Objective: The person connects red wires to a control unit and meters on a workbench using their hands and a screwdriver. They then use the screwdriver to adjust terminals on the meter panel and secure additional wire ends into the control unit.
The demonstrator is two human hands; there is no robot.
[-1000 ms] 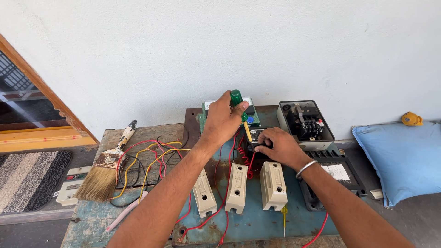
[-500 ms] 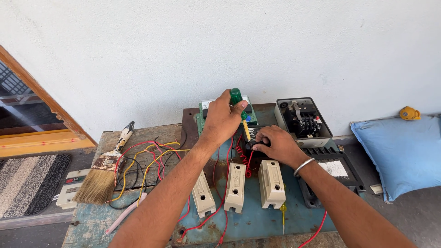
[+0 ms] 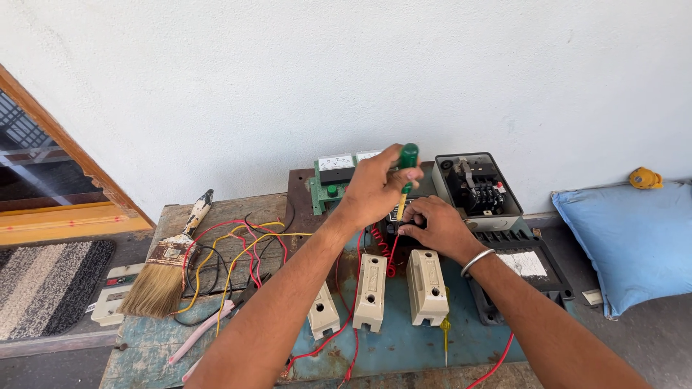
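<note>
The left hand [image 3: 375, 189] keeps a clenched grip on a green-handled screwdriver [image 3: 405, 173], held upright over a dark component at the back of the blue bench [image 3: 404, 346]. The right hand [image 3: 436, 227] pinches that component [image 3: 393, 229], its grip closed around it. Three cream fuse holders [image 3: 425, 287] stand just in front; a paintbrush [image 3: 169, 263] lies well to the left.

- Bright, even daylight; white wall [image 3: 346, 72] evenly lit, no glare.
- Soft, faint shadows beneath hands and on desk [image 3: 404, 346].
- Sharp focus throughout; slight wide-angle stretching toward frame edges.
</note>
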